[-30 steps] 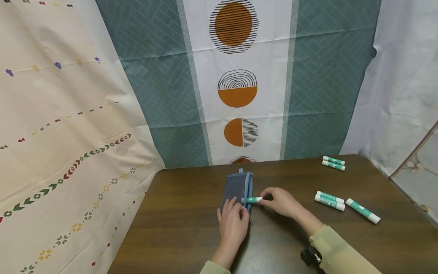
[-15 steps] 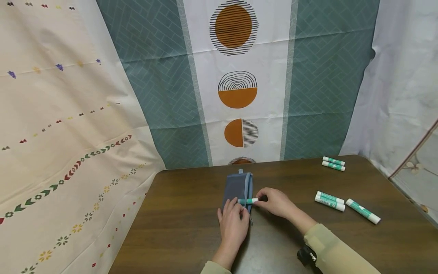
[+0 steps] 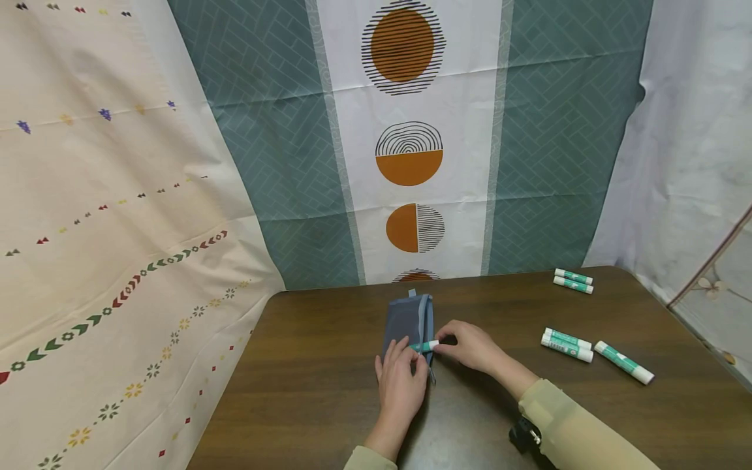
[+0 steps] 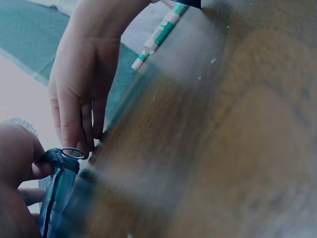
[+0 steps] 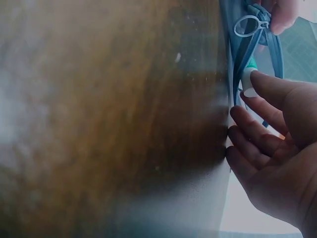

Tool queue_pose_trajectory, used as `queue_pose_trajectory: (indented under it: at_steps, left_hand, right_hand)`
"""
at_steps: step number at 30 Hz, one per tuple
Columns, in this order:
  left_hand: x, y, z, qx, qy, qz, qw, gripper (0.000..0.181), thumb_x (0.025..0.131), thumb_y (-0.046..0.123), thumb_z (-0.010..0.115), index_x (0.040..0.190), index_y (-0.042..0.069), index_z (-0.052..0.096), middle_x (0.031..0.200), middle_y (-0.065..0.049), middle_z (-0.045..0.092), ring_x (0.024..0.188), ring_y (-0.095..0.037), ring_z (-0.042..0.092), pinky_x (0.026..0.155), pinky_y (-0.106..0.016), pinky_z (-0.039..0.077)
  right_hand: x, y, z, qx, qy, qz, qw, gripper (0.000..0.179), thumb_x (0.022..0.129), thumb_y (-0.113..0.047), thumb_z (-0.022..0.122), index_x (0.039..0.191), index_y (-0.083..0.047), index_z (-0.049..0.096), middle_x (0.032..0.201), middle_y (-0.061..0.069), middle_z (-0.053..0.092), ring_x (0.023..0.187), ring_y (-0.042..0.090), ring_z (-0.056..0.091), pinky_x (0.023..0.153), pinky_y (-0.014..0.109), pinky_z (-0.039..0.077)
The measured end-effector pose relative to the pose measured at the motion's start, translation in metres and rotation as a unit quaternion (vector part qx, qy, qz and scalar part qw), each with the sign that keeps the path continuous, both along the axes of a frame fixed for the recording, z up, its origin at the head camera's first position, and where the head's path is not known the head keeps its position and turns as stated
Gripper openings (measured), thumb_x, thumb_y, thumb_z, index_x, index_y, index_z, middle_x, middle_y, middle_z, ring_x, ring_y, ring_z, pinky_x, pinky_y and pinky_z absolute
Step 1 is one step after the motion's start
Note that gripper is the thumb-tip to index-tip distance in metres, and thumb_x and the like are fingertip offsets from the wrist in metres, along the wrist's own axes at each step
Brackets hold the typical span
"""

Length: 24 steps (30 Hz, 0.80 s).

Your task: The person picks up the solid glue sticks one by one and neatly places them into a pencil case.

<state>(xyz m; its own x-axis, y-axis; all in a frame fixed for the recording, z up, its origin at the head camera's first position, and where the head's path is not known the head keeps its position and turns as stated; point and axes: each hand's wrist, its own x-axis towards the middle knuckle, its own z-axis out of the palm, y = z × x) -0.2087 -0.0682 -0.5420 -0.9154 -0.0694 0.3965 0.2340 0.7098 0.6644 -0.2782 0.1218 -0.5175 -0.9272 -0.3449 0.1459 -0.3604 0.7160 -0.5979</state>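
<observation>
A blue-grey zip pouch [image 3: 401, 320] lies on the table, its zipper side facing right and partly open. My left hand [image 3: 401, 385] holds the pouch's near end, pinching it beside the zipper. The zipper's pull ring [image 5: 246, 26] hangs there in the right wrist view. With thumb and index finger, my right hand [image 3: 472, 349] pinches the white end of a green and white glue stick [image 3: 430, 345]. That glue stick lies across the zipper opening, its far part inside the pouch and partly hidden. The other right fingers are spread toward the table in the right wrist view.
On the brown table [image 3: 305, 391], two glue sticks [image 3: 566, 346] lie side by side to the right, and a single glue stick [image 3: 624, 363] lies beside them. Another pair of glue sticks [image 3: 572, 281] is at the back right. Patterned cloth [image 3: 429, 176] hangs behind the table.
My right hand has moved left, sliding the glue stick farther into the pouch opening, mostly during the first half second. The left hand keeps its hold on the pouch.
</observation>
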Motion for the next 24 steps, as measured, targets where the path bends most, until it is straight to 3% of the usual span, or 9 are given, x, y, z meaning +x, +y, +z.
queue_pose_trajectory:
  at_steps: [14, 19, 24]
  left_hand:
    - [0.0024, 0.0002, 0.0027, 0.019, 0.01, -0.005, 0.9997, 0.025, 0.099, 0.012, 0.072, 0.078, 0.02, 0.064, 0.145, -0.014, 0.071, 0.147, -0.046, 0.055, 0.116, -0.087, 0.024]
    - [0.0026, 0.0003, 0.0017, 0.018, 0.013, -0.003, 0.9997, 0.024, 0.099, 0.012, 0.073, 0.078, 0.02, 0.064, 0.144, -0.013, 0.072, 0.146, -0.044, 0.056, 0.116, -0.086, 0.025]
    - [0.0016, 0.001, -0.0003, 0.016, 0.016, -0.003, 0.9997, 0.023, 0.098, 0.011, 0.073, 0.078, 0.02, 0.063, 0.143, -0.013, 0.072, 0.146, -0.043, 0.057, 0.116, -0.086, 0.026]
  right_hand:
    - [0.0047, 0.0003, -0.0002, -0.012, 0.02, 0.033, 0.9992, 0.015, 0.101, -0.026, 0.082, 0.111, -0.014, 0.084, 0.109, -0.002, 0.078, 0.108, 0.026, 0.073, 0.095, 0.055, 0.059]
    - [0.0043, -0.0046, 0.0012, -0.01, 0.043, 0.047, 0.9979, 0.016, 0.1, -0.026, 0.083, 0.11, -0.015, 0.085, 0.106, -0.003, 0.077, 0.103, 0.023, 0.072, 0.091, 0.05, 0.06]
    - [0.0039, -0.0079, 0.002, -0.006, 0.037, 0.043, 0.9983, 0.015, 0.1, -0.028, 0.083, 0.111, -0.017, 0.085, 0.108, -0.002, 0.076, 0.102, 0.022, 0.071, 0.088, 0.049, 0.06]
